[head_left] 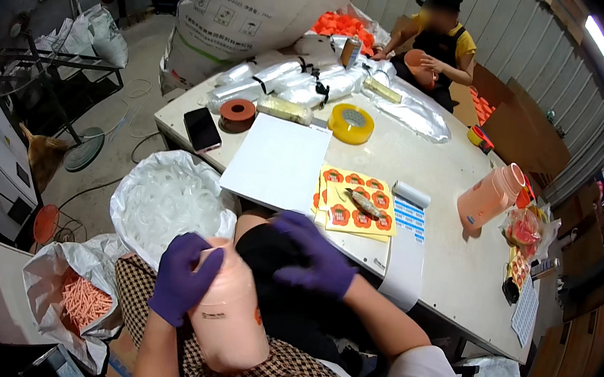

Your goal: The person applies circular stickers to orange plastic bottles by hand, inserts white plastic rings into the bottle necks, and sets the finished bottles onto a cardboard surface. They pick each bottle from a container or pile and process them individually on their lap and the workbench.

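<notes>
My left hand (185, 280), in a purple glove, is closed round the shoulder of a pink plastic bottle (232, 323). The bottle lies tilted across my lap with its neck pointing away from me and a small printed mark on its side. My right hand (312, 258), gloved the same way, is over my lap at the near table edge, holding nothing, its fingers stretched out and slightly smeared by motion. Beyond it on the table lie yellow sheets of red flower-shaped stickers (355, 214) and a strip of blue-and-white labels (409, 224).
Left of my knees stand a bag of clear plastic parts (171, 206) and a sack of pink sticks (84, 301). The white table (440, 168) carries a white box (279, 159), a phone (202, 129), tape (351, 124) and another pink bottle (491, 197). A co-worker (440, 47) sits across, holding a pink container.
</notes>
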The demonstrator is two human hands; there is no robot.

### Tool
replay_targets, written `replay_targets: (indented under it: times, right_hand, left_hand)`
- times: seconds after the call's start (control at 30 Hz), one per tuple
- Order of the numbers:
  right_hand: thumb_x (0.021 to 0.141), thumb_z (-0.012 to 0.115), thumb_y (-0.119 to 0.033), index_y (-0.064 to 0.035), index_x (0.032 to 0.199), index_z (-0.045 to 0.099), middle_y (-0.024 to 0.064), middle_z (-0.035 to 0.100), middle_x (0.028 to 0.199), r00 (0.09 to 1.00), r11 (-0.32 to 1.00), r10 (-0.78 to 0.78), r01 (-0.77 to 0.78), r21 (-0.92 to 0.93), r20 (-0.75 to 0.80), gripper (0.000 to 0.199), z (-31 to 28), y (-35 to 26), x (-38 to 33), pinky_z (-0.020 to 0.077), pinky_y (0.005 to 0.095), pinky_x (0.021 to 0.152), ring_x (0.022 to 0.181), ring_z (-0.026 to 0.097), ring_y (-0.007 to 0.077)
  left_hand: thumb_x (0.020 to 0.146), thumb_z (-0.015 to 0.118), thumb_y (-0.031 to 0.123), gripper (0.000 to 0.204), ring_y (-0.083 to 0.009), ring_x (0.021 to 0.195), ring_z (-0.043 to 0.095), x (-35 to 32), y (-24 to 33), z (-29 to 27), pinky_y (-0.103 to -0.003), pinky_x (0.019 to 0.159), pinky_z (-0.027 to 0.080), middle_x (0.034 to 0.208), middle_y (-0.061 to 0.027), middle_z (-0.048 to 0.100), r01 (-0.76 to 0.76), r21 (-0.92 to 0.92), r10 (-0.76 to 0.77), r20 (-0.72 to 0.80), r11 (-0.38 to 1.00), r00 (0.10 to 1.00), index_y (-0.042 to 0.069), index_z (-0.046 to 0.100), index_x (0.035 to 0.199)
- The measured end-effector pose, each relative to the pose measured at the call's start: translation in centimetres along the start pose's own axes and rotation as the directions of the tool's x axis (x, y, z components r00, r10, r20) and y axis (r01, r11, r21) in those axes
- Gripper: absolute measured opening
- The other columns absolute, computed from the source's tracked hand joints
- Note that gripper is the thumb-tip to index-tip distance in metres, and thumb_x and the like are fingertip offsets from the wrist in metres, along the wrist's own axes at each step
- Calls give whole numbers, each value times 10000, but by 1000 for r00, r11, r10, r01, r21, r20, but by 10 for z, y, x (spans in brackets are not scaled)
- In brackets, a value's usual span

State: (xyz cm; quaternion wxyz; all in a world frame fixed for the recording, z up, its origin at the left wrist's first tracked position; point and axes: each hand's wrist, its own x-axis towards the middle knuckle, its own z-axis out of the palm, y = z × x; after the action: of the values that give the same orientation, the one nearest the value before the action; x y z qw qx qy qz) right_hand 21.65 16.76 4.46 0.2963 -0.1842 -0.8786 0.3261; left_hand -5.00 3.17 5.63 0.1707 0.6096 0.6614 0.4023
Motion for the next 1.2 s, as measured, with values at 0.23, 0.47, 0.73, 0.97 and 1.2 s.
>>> replay_targets:
  times: [0.23, 0.47, 0.73, 0.97, 1.2]
  right_hand:
    - [757, 907, -248, -68, 1117, 655, 146, 525, 1455, 969, 932, 22, -109, 345, 246, 474, -9, -2, 25, 421, 421, 1100, 1318, 518, 268]
    - [1033, 593, -88, -51, 1481, 441, 145, 599, 1364, 763, 276, 558, 201, 940, -327, 475, -186, 102, -3, 527, 419, 1017, 1220, 616, 249]
    - [838, 805, -329, 22, 1562, 337, 274, 462, 1514, 933, 893, 20, -178, -413, -358, 931, -61, 114, 39, 379, 478, 1169, 1393, 465, 417]
    - [960, 560, -218, -9, 1423, 521, 231, 603, 1405, 976, 459, 193, -183, -869, -103, 509, 74, 67, 59, 360, 517, 1178, 1256, 623, 387]
    - [922, 634, -75, -21, 1223, 646, 128, 715, 1002, 936, 694, -324, 136, -707, -138, 306, -9, 38, -11, 580, 350, 775, 887, 703, 293]
  left_hand:
    - [840, 756, 96, 450, -359, 1185, 632, -8, 66, -7, -471, 1088, 451, 1262, -176, 654, -301, -252, 283, -105, 920, 953, 15, 642, 1268]
    - [895, 657, 3, 187, -212, 983, 657, -96, -25, -22, -332, 884, 510, 1058, -111, 695, 113, -322, -224, -334, 940, 916, -12, 697, 1077]
    - [907, 690, 53, 94, -236, 892, 667, -133, -61, 8, -355, 809, 518, 984, -103, 707, 123, -179, -189, -415, 976, 890, 14, 718, 988]
    - [832, 753, 97, 107, -327, 854, 665, -127, -72, 19, -436, 830, 515, 910, -111, 718, -216, 231, 262, -189, 949, 946, 48, 733, 925]
    - [844, 750, 77, 133, -310, 925, 684, -132, -74, 13, -429, 884, 515, 968, -99, 734, -174, 161, 210, -241, 972, 948, 43, 740, 973]
